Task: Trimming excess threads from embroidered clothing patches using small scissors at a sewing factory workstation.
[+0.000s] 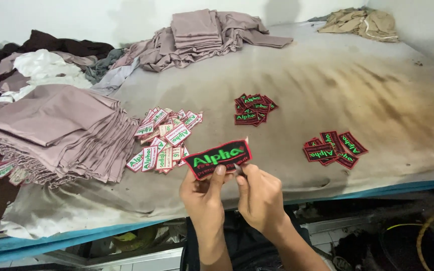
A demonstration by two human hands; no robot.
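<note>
Both hands are low in the middle of the frame, holding one black patch (218,158) with a red edge and green letters. The left hand (203,193) pinches the patch from below, with its thumb pressed on the front. The right hand (260,193) pinches the lower right edge of the same patch with its fingertips. The patch is held up just above the near edge of the table (327,95), which has a grey, stained cover.

Left of the patch lies a pile of white patches (164,139). Above it, in the middle, sits a small heap of black patches (252,109). More black patches (333,148) lie to the right. A stack of folded mauve cloth (56,131) fills the left side, and more folded cloth (197,35) is at the top.
</note>
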